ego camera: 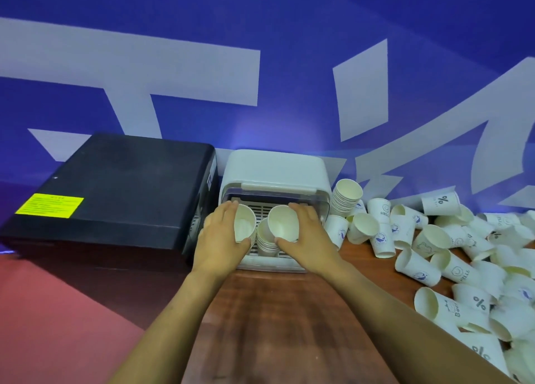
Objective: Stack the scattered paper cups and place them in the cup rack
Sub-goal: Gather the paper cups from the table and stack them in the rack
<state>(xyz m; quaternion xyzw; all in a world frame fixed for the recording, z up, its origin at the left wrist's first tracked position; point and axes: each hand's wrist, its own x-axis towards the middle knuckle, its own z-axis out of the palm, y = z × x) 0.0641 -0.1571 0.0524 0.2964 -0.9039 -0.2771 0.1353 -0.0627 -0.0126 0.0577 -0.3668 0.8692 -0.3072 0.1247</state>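
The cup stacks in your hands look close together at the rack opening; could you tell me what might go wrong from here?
1. The left hand and right hand each hold a tilted cup stack, left stack and right stack, above a middle stack in the cup rack. They could knock together and tip.
2. The leaning stack beside the rack could be bumped by the right hand and topple into the scattered cups.

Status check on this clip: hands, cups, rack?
Left hand grips one cup stack, right hand another, both inside the open rack. Third stack between them. Loose cups remain right.
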